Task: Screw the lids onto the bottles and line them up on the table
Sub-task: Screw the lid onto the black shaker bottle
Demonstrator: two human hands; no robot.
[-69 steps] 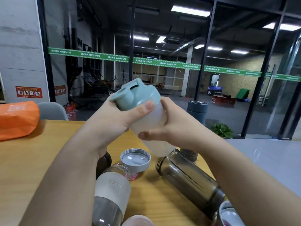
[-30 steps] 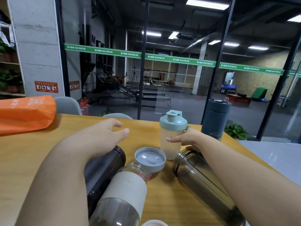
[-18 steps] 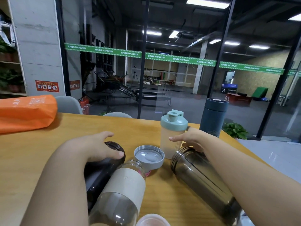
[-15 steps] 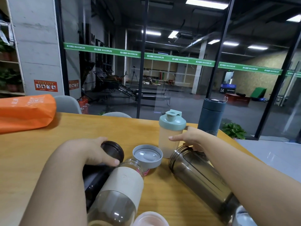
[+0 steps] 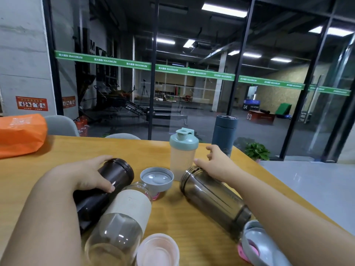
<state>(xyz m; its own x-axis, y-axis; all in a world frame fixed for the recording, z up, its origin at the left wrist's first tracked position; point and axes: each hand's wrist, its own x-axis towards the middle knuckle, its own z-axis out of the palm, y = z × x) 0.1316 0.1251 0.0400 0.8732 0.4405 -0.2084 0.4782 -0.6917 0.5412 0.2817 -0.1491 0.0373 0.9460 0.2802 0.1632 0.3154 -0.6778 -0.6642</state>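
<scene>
Bench (image 5: 57, 150), wooden, carries every task item. At 12 o'clock stand two capped bottles side by side: a blue flask (image 5: 224, 134) and, to its left, a shaker (image 5: 182, 150) with a mint lid; these read as the finished start of the row.

Smoky bottle (image 5: 213, 198) lies uncapped at 3 o'clock, mouth toward the shaker; the right hand (image 5: 215, 166) rests over its neck, fingers loosely spread, gripping nothing that can be made out. Clear bottle (image 5: 123, 214), banded in cream, lies at 6 o'clock. Dark bottle (image 5: 103, 189) lies at 9 o'clock, grasped near its open mouth by the left hand (image 5: 90, 175).

Loose lids: grey lid (image 5: 156, 178) at centre, pink lid (image 5: 157, 250) at 6 o'clock, grey-pink lid (image 5: 259, 248) at 5 o'clock.

Step in hand, judged: taking up the next uncapped bottle. Next move calls for standing it upright and finding its matching lid.

Legible writing: "MAXIMUM" on the green stripe (image 5: 138, 65) at 12 o'clock; "03" and "04" on boxes beyond.
</scene>
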